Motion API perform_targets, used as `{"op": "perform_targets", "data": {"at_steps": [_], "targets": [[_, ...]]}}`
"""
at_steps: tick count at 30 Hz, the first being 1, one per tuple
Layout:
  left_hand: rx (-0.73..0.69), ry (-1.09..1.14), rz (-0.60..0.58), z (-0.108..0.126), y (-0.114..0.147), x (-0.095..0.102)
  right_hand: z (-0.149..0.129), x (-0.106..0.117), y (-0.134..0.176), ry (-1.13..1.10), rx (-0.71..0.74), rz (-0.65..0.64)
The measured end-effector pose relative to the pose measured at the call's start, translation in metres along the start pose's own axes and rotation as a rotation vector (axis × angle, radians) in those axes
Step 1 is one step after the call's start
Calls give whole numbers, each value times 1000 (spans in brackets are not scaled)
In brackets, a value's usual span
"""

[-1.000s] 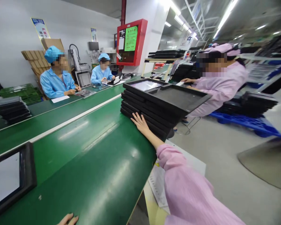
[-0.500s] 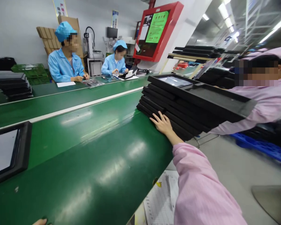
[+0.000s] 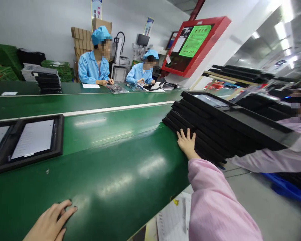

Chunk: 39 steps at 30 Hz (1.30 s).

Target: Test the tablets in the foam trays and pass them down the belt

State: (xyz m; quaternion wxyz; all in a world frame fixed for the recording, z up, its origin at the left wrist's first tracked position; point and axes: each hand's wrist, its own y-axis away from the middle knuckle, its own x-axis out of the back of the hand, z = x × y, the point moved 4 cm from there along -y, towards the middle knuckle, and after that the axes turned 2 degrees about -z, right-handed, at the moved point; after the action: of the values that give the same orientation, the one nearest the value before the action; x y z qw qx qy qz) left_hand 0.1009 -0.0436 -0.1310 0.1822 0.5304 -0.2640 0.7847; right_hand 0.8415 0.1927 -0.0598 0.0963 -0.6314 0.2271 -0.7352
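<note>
My right hand [image 3: 187,143] lies with spread fingers against the side of a tall stack of black trays [image 3: 203,124] at the right of the green table [image 3: 110,167]. The top tray shows a screen [image 3: 209,99] in one of its compartments. A co-worker's pink sleeve [image 3: 263,160] reaches to the far side of the stack. Low at the left, my left hand [image 3: 51,221] hovers over or rests on the table, fingers apart and holding nothing. Beyond it, a black tray [image 3: 59,144] holds two tablets, the nearer one a tablet with a lit white screen [image 3: 32,139].
Two people in blue sit across the table behind a white strip [image 3: 110,108]. A stack of dark items [image 3: 48,80] stands at the back left. A red cabinet [image 3: 195,47] hangs on the pillar. Papers [image 3: 174,217] lie below the table's near edge.
The view has turned left, bringing more of the tablet tray into sight. My left hand has come further into view. My right hand stays at the tray stack, its fingers spread.
</note>
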Motion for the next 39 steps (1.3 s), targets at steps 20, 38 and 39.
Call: {"op": "perform_targets", "data": {"at_steps": [20, 38, 39], "targets": [[267, 162, 237, -50, -42, 85, -635, 79, 79, -971, 555, -174], [1083, -320, 443, -150, 11, 133, -614, 155, 122, -1301, 629, -8], [1086, -335, 447, -143, 11, 136, -613, 162, 140, -1282, 727, -29]]}}
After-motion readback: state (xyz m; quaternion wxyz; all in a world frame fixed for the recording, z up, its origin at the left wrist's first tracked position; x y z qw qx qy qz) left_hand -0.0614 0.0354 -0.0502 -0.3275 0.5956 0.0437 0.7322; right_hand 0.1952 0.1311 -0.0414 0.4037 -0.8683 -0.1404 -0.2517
